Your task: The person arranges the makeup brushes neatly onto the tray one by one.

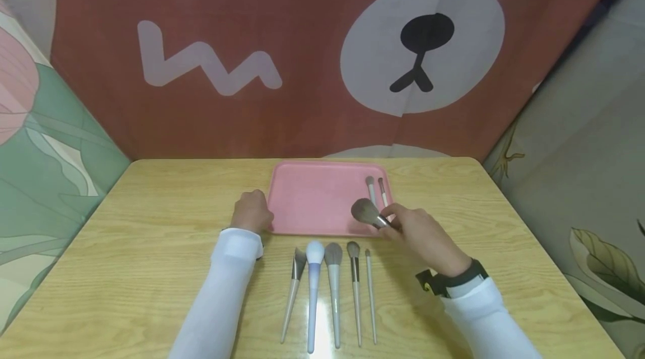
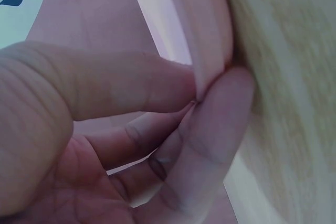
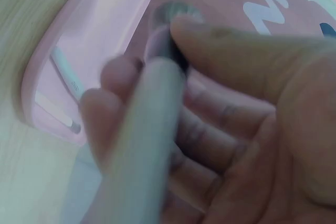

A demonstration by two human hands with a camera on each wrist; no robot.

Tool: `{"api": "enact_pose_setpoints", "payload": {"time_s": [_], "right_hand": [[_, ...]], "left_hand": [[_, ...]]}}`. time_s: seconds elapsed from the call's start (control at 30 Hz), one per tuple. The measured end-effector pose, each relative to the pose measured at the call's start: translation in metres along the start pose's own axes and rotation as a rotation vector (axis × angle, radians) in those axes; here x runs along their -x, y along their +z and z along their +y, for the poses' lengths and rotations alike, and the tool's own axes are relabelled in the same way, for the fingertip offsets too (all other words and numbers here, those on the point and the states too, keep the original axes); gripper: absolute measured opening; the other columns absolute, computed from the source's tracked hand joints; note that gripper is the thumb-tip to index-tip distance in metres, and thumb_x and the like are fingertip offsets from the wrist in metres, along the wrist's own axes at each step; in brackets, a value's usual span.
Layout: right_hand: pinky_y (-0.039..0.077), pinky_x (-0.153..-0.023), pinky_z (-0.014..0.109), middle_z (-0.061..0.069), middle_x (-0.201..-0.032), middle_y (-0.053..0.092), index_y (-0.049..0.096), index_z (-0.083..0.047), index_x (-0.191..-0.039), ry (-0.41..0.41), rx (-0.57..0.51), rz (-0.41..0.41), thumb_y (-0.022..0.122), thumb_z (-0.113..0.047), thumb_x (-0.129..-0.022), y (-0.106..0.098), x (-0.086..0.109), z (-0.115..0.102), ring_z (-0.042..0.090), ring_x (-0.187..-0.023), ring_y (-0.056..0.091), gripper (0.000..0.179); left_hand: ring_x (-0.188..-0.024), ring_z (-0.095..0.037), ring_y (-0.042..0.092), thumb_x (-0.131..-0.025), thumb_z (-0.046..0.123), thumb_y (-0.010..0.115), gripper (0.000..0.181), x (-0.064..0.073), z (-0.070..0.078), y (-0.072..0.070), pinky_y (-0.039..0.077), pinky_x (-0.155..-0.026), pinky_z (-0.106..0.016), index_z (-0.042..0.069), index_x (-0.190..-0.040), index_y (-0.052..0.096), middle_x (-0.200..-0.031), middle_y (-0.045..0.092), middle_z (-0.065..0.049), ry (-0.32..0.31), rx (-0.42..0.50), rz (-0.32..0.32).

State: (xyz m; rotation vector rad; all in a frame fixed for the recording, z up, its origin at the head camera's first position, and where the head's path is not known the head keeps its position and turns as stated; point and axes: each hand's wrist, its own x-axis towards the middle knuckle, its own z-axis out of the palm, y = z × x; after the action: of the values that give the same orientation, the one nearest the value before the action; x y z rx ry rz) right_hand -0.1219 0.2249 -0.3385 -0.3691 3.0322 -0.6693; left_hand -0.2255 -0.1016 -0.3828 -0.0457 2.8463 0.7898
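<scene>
A pink tray [image 1: 312, 199] lies at the far side of the table. My left hand [image 1: 252, 211] pinches its left rim between thumb and fingers; the left wrist view shows the thumb [image 2: 152, 85] against the pink edge. In my right hand [image 1: 420, 236] is a large fluffy makeup brush [image 1: 365, 211], held near its metal collar over the tray's front right corner. Its bristles point left, and the pale handle [image 3: 149, 145] runs back past the palm in the right wrist view. Two small brushes lie inside the tray at the right, a grey-tipped one [image 1: 370, 182] and a thinner dark-tipped one [image 1: 382, 186].
Several brushes lie in a row in front of the tray: an angled one [image 1: 294, 292], a white-tipped one [image 1: 313, 292], a grey one [image 1: 335, 286], a dark one [image 1: 355, 286] and a thin one [image 1: 370, 297]. A printed cloth [image 1: 302, 118] hangs behind the wooden table [image 1: 166, 247].
</scene>
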Motion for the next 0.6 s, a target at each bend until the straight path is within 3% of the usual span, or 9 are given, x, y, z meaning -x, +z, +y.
{"api": "enact_pose_setpoints", "payload": {"time_s": [0.13, 0.23, 0.33, 0.5, 0.6], "right_hand": [[0.058, -0.068, 0.036, 0.010, -0.092, 0.080, 0.073, 0.000, -0.110, 0.024, 0.028, 0.081, 0.076, -0.011, -0.093, 0.000, -0.003, 0.003, 0.015, -0.077, 0.069, 0.020], [0.055, -0.065, 0.035, 0.010, -0.089, 0.076, 0.074, 0.002, -0.108, 0.019, 0.018, 0.119, 0.074, -0.003, -0.092, -0.001, -0.003, 0.005, 0.015, -0.073, 0.063, 0.017], [0.053, -0.063, 0.033, 0.013, -0.092, 0.076, 0.073, 0.005, -0.112, 0.021, -0.012, 0.148, 0.072, 0.001, -0.092, -0.002, -0.004, 0.006, 0.017, -0.073, 0.061, 0.021], [0.054, -0.068, 0.037, 0.019, -0.105, 0.079, 0.073, 0.002, -0.118, 0.047, -0.037, 0.193, 0.074, -0.002, -0.092, -0.001, -0.004, 0.009, 0.022, -0.082, 0.070, 0.027], [0.055, -0.070, 0.037, 0.016, -0.105, 0.080, 0.074, -0.001, -0.119, 0.056, -0.043, 0.204, 0.077, -0.005, -0.091, -0.002, -0.004, 0.011, 0.024, -0.088, 0.074, 0.028]], "left_hand": [[-0.069, -0.029, 0.067, -0.081, 0.000, 0.072, 0.018, 0.000, 0.000, 0.000, 0.053, -0.056, -0.030, -0.007, -0.097, 0.074, -0.095, 0.075, -0.025, -0.002, 0.005, -0.001], [-0.068, -0.028, 0.066, -0.082, 0.000, 0.072, 0.018, 0.000, -0.001, 0.000, 0.053, -0.055, -0.030, -0.008, -0.098, 0.074, -0.092, 0.075, -0.024, 0.005, 0.005, -0.001], [-0.066, -0.027, 0.065, -0.082, -0.001, 0.072, 0.019, 0.000, -0.001, 0.000, 0.052, -0.054, -0.029, -0.009, -0.099, 0.074, -0.090, 0.074, -0.023, 0.007, 0.008, -0.003], [-0.067, -0.027, 0.065, -0.082, 0.000, 0.073, 0.019, 0.000, -0.001, 0.000, 0.052, -0.055, -0.029, -0.008, -0.099, 0.074, -0.091, 0.074, -0.023, 0.000, 0.014, -0.006], [-0.068, -0.028, 0.066, -0.081, 0.000, 0.073, 0.019, -0.001, -0.001, 0.000, 0.054, -0.056, -0.031, -0.008, -0.098, 0.074, -0.093, 0.074, -0.024, 0.005, 0.009, -0.003]]}}
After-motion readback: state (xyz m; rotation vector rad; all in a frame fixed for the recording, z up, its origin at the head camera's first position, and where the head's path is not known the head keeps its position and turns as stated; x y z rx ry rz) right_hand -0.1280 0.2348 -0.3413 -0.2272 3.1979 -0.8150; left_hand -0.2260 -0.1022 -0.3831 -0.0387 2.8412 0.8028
